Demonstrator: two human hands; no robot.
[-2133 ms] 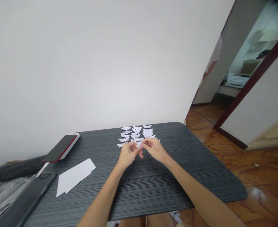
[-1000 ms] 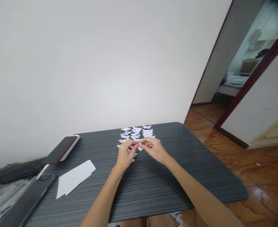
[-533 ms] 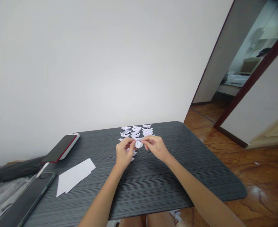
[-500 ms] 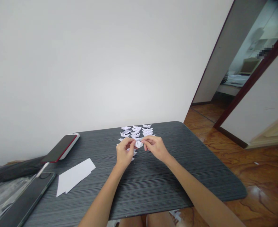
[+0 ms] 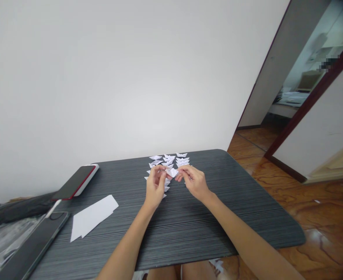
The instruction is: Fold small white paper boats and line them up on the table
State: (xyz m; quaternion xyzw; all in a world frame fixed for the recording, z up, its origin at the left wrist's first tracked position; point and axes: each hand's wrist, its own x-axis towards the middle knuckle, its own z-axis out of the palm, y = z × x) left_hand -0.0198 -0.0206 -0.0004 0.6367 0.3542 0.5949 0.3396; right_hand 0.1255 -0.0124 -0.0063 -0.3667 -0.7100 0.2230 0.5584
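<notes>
Against a plain white wall (image 5: 130, 77) stands a dark, finely striped surface (image 5: 212, 225) with rounded corners; to its right, glossy brown wood-patterned floor (image 5: 319, 210) runs to a doorway with a dark red frame (image 5: 314, 98). Along the surface's left side lie a loose stack of white paper strips (image 5: 94, 217), a red-edged dark device (image 5: 76, 182) and a second dark device (image 5: 34, 245). Folded white boats (image 5: 182, 160) sit in rough columns toward the wall, some partly hidden behind the hands.

Just above the nearer boats, a white folded-paper piece (image 5: 172, 172) is held between the two hands. Its long axis runs left to right, one pointed end toward each hand. The left hand (image 5: 156, 184) pinches the left end between thumb and fingers; the right hand (image 5: 195, 181) pinches the right tip.
</notes>
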